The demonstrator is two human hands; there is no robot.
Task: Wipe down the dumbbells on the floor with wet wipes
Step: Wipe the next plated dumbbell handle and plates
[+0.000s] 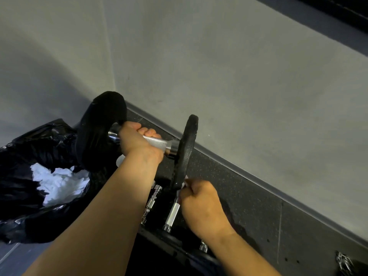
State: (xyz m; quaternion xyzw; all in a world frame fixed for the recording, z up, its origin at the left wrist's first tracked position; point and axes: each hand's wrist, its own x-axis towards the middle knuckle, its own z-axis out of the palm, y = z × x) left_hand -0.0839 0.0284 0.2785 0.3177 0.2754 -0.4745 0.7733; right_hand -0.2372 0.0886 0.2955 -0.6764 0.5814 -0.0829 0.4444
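Nearest to me, my right hand [201, 206] sits just below the lifted dumbbell [155, 143]. Its fingers [192, 186] are curled tight on a white wet wipe [183, 185], of which only a small crumpled bit shows. I press the wipe against the bottom edge of that dumbbell's right plate [186, 152].

Directly under the lifted dumbbell, more dumbbells [172, 213] lie on the dark speckled floor [258, 206]. Their chrome handles show between my two forearms.

A little further out, my left hand [137, 140] is wrapped round the knurled chrome handle of the lifted dumbbell, fingers closed over the top of it. I hold it clear of the floor. In this view the handle slopes down toward the right plate, and the left plate [101, 130] sits higher. Both plates are black and rough-looking.

To the left of the lifted dumbbell an open black bin bag [29, 156] slumps on the floor, with a heap of crumpled white wipes [57, 184] inside it.

Beyond the lifted dumbbell the floor meets a grey skirting strip [239, 170], and above that rises a plain grey wall [219, 76].
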